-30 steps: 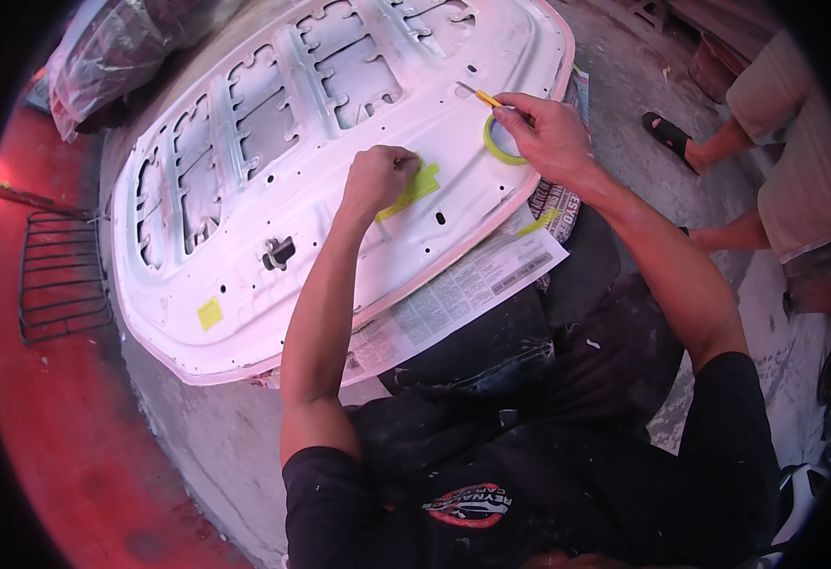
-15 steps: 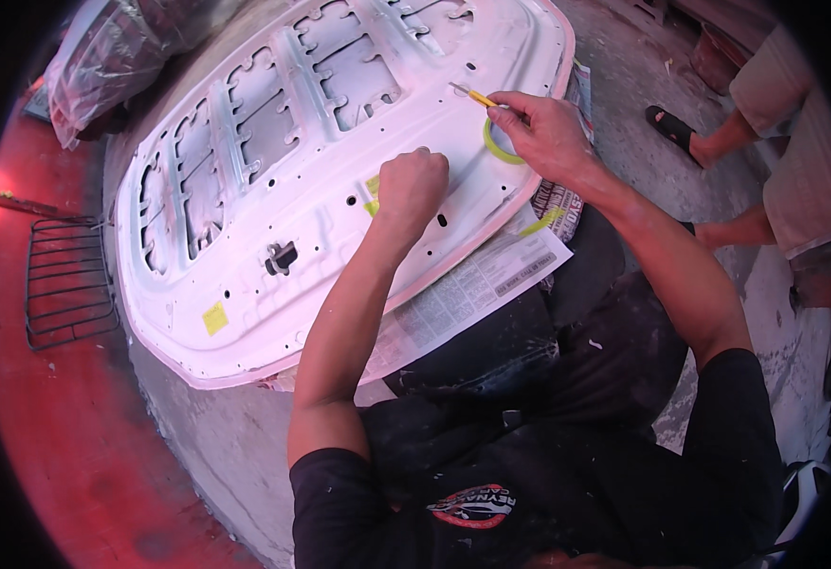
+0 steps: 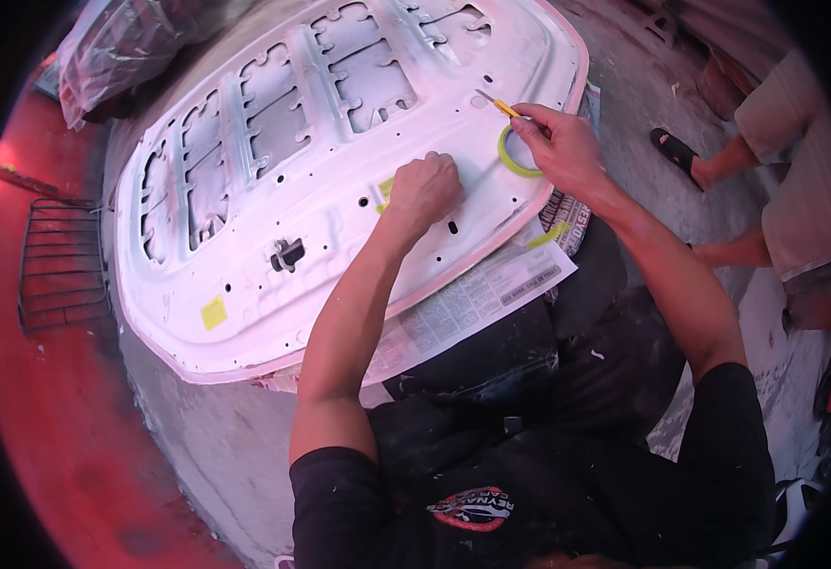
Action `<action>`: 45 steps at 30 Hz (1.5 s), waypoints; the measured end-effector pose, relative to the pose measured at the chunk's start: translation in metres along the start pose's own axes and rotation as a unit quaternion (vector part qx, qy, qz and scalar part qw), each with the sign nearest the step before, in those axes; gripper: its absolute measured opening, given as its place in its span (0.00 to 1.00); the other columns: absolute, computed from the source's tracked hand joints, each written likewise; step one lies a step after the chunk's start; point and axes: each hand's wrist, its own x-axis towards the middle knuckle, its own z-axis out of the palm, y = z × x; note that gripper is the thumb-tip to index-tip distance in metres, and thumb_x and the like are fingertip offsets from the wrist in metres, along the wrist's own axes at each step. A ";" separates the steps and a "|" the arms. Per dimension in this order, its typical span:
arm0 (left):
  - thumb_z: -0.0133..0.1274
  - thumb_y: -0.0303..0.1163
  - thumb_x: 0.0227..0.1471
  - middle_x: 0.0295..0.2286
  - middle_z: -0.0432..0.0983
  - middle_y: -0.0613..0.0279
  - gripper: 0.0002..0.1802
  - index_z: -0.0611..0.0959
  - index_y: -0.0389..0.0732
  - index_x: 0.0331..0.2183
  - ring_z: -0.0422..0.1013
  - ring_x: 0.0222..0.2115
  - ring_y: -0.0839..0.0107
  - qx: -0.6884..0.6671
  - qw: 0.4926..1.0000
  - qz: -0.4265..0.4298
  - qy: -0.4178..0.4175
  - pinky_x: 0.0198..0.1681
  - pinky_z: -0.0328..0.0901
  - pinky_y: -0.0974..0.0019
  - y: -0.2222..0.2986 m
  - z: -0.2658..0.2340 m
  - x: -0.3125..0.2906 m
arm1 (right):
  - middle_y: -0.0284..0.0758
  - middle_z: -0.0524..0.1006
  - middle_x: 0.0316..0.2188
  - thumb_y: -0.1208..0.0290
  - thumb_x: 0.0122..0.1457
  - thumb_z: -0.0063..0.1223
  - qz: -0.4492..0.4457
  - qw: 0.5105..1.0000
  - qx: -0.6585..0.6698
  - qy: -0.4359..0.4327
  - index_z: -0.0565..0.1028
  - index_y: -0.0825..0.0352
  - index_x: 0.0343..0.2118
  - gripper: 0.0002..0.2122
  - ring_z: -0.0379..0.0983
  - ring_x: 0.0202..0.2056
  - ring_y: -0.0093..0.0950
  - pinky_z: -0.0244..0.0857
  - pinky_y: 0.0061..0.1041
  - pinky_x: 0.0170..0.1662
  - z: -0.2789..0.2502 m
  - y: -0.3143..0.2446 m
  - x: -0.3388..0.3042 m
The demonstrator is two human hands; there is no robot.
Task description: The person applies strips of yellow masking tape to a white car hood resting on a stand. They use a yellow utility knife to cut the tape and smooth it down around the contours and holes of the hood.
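A large white car hood (image 3: 325, 180), its ribbed, cut-out inner side facing up, lies in front of me. My left hand (image 3: 425, 190) is closed low over it, beside a yellow-green piece of masking tape (image 3: 386, 190); what its fingers pinch, if anything, is hidden. My right hand (image 3: 562, 150) grips a yellow utility knife (image 3: 502, 106), its blade pointing up and left above the panel. Right by that hand is a yellow-green roll of tape (image 3: 507, 159), partly covered by it. Another yellow tape square (image 3: 213, 312) is stuck near the hood's left end.
Newspaper sheets (image 3: 472, 308) stick out under the hood's near edge, over my lap. A wire rack (image 3: 64, 266) stands at left by a red surface (image 3: 64, 427). Plastic-wrapped stuff (image 3: 126, 57) is at the far left. Another person's sandalled foot (image 3: 685, 161) is at right.
The whole scene has shifted slightly right in the picture. Both hands keep nearly the same places over the hood, and the knife stays in my right hand.
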 end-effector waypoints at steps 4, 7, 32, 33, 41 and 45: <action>0.49 0.34 0.51 0.27 0.78 0.44 0.15 0.79 0.29 0.31 0.77 0.30 0.50 -0.085 0.996 -0.035 0.021 0.37 0.72 0.53 -0.012 0.000 0.004 | 0.41 0.81 0.27 0.61 0.63 0.54 -0.013 1.000 0.006 0.002 0.79 0.64 0.46 0.14 0.77 0.26 0.31 0.69 0.30 0.33 -0.002 0.002 0.001; 0.49 0.37 0.55 0.24 0.76 0.53 0.17 0.79 0.29 0.32 0.77 0.27 0.63 -0.339 0.926 -0.135 0.094 0.33 0.73 0.60 -0.045 -0.006 0.011 | 0.42 0.81 0.27 0.61 0.63 0.54 -0.020 1.000 0.018 0.003 0.79 0.64 0.46 0.14 0.77 0.27 0.31 0.69 0.30 0.33 0.001 0.000 0.001; 0.43 0.22 0.60 0.36 0.75 0.53 0.09 0.70 0.32 0.43 0.75 0.32 0.69 -0.607 0.752 -0.122 0.227 0.36 0.74 0.66 -0.089 -0.067 -0.017 | 0.51 0.79 0.37 0.66 0.65 0.40 0.050 0.995 -0.082 -0.018 0.70 0.68 0.53 0.17 0.76 0.40 0.50 0.66 0.47 0.45 0.010 0.004 0.000; 0.42 0.23 0.59 0.32 0.75 0.57 0.10 0.71 0.31 0.42 0.73 0.28 0.72 -0.583 0.762 -0.134 0.248 0.32 0.73 0.68 -0.096 -0.071 -0.025 | 0.52 0.79 0.39 0.66 0.65 0.38 0.074 0.993 -0.084 -0.040 0.69 0.69 0.53 0.18 0.75 0.42 0.51 0.65 0.48 0.46 0.013 0.001 -0.002; 0.40 0.33 0.55 0.21 0.66 0.66 0.14 0.77 0.34 0.31 0.60 0.20 0.77 -0.642 0.693 -0.260 0.198 0.21 0.57 0.70 -0.149 -0.055 -0.051 | 0.53 0.78 0.31 0.67 0.65 0.38 -0.007 0.975 -0.092 -0.201 0.70 0.71 0.50 0.16 0.75 0.36 0.53 0.66 0.47 0.41 0.048 -0.064 -0.022; 0.39 0.43 0.62 0.25 0.74 0.53 0.23 0.78 0.32 0.33 0.70 0.25 0.61 -0.540 0.769 -0.254 0.227 0.30 0.65 0.60 -0.152 -0.035 -0.041 | 0.52 0.78 0.25 0.68 0.66 0.39 0.020 0.966 -0.076 -0.245 0.71 0.72 0.49 0.15 0.77 0.29 0.50 0.68 0.45 0.36 0.091 -0.077 -0.037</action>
